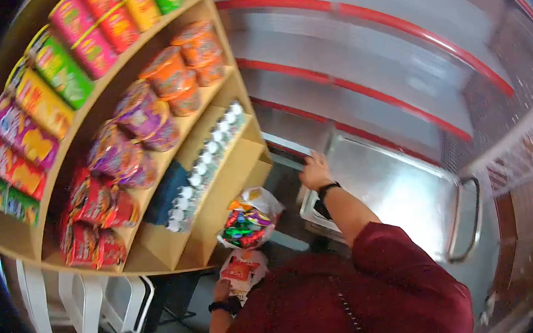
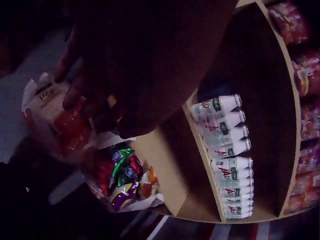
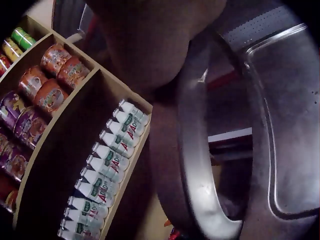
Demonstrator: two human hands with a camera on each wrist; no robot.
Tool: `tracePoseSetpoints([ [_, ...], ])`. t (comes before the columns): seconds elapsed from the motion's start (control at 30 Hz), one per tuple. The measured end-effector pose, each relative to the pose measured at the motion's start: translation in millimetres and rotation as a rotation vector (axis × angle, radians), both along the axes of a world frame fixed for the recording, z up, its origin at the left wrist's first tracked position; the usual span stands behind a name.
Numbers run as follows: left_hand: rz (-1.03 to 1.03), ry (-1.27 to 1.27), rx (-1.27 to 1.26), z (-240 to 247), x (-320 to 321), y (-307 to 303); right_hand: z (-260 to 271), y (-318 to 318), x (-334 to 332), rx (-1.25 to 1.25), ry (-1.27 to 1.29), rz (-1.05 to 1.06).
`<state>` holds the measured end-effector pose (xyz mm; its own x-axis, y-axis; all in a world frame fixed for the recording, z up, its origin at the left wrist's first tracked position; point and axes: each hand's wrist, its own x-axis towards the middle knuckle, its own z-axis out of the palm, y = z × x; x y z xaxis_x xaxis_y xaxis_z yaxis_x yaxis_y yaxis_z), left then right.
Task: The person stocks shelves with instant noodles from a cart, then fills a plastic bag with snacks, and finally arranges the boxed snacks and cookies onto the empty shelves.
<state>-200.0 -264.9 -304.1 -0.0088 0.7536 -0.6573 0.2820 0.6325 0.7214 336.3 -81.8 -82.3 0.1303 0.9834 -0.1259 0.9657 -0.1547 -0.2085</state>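
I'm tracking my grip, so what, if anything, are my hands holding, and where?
Left hand at the edge of the printed bag, right hand at one end of the metal cart; whether either grips can't be told.

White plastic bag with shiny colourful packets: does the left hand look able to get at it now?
Probably yes: the packet bag is open and near the left hand, though a red-and-white bag lies between them.

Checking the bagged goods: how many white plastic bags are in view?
2: one open bag of colourful shiny packets, beside the tan wooden shelf; one red-printed bag at the left hand. Others may be hidden.
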Motion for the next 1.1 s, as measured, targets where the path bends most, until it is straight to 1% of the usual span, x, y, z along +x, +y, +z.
tracePoseSetpoints([
  [0.03,-0.565,0.421,0.249,-34.3,-34.3,-11.9,4.2,-5.9,-1.4,0.024,-0.008,0.007],
  [0.07,-1.125,0.832,0.521,-37.5,-43.2,-4.0,-17.2,-3.7,-0.7,0.083,-0.001,-0.028],
  [0.1,-1.165,0.825,0.517,-41.2,-51.6,-14.6,-52.0,2.8,0.6,0.191,-0.013,-0.073],
  [0.13,-0.543,0.448,0.124,-29.9,-49.5,-37.6,-16.7,-12.0,-2.8,0.073,-0.019,-0.014],
  [0.17,0.102,0.074,-0.257,-34.8,-60.2,-62.5,-3.8,-20.3,-4.5,0.048,-0.063,0.013],
  [0.2,0.097,0.085,-0.281,-32.6,-82.6,-87.8,-13.7,-20.3,-3.2,0.029,-0.116,0.027],
  [0.23,-0.526,0.304,0.199,-25.1,-84.6,-101.6,-16.0,-23.7,-3.4,0.062,-0.096,0.008],
  [0.27,-1.141,0.489,0.695,-17.2,-76.1,-80.8,-14.2,-26.9,-3.1,0.031,-0.146,0.03],
  [0.3,-1.136,0.486,0.667,0.7,-77.9,-116.6,-12.0,-29.6,-4.5,0.086,-0.152,0.001],
  [0.33,-1.206,0.768,0.764,9.0,-83.4,-100.8,-9.4,-35.7,-2.0,0.074,-0.129,0.034],
  [0.37,-0.586,0.312,0.191,-2.4,-86.9,-103.9,-10.7,-36.0,-0.6,0.062,-0.13,0.034],
  [0.4,0.071,-0.136,-0.346,-17.0,-92.4,-107.2,-3.6,-36.3,-1.4,-0.033,-0.126,0.012],
  [0.43,0.182,-0.15,-0.371,11.5,-78.2,-104.5,-3.7,-35.6,-0.3,-0.043,-0.122,0.016],
  [0.47,0.297,-0.163,-0.396,50.9,-54.6,-95.4,-6.3,-35.2,1.2,-0.054,-0.119,0.022],
  [0.53,-0.136,-0.166,-0.015,33.8,-60.5,-100.5,-13.3,-30.3,6.3,-0.007,-0.123,0.034],
  [0.6,0.065,0.229,-0.268,63.1,-19.6,-95.3,-5.7,-26.4,10.2,-0.092,-0.224,0.1],
  [0.67,0.029,0.092,-0.108,35.5,-35.5,-109.2,-11.9,-17.6,19.8,-0.028,-0.221,0.091],
  [0.7,0.059,0.087,-0.132,21.5,-37.9,-119.2,-8.3,-12.2,23.8,-0.077,-0.2,0.105],
  [0.73,0.172,0.006,-0.169,8.5,-38.9,-132.2,-6.3,-7.6,29.1,-0.131,-0.181,0.116],
  [0.77,0.284,-0.073,-0.203,-3.7,-40.8,-145.3,-11.7,0.4,39.1,-0.144,-0.32,0.317],
  [0.8,0.308,-0.076,-0.228,-14.8,-46.3,-159.1,-19.2,8.4,50.7,-0.154,-0.454,0.519],
  [0.83,0.312,-0.15,-0.315,-24.5,-53.3,-173.6,-31.7,11.8,63.9,-0.175,-0.453,0.547],
  [0.87,0.316,-0.228,-0.39,-31.5,-56.7,-184.9,-46.0,18.0,76.4,-0.076,-0.48,0.572],
  [0.9,0.335,-0.23,-0.402,-32.7,-52.9,-196.9,-51.6,23.2,75.1,0.025,-0.501,0.593],
  [0.93,0.18,-0.099,-0.463,-34.1,-46.8,-208.3,-55.9,31.6,74.5,0.017,-0.497,0.609],
  [0.97,0.018,0.032,-0.52,-35.8,-45.6,-216.1,-48.5,38.6,70.5,-0.104,-0.607,0.61],
  [1.0,0.016,0.033,-0.536,-42.0,-50.8,-225.0,-50.5,37.9,72.4,-0.232,-0.716,0.603],
  [1.03,0.147,-0.047,-0.627,-48.5,-51.4,-234.8,-52.8,36.9,76.2,-0.259,-0.714,0.606],
  [1.07,0.278,-0.127,-0.711,-55.5,-50.5,-241.0,-58.2,43.3,87.1,-0.233,-0.696,0.628],
  [1.1,0.272,-0.131,-0.727,-55.3,-48.6,-239.3,-59.3,47.1,91.2,-0.202,-0.678,0.649],
])
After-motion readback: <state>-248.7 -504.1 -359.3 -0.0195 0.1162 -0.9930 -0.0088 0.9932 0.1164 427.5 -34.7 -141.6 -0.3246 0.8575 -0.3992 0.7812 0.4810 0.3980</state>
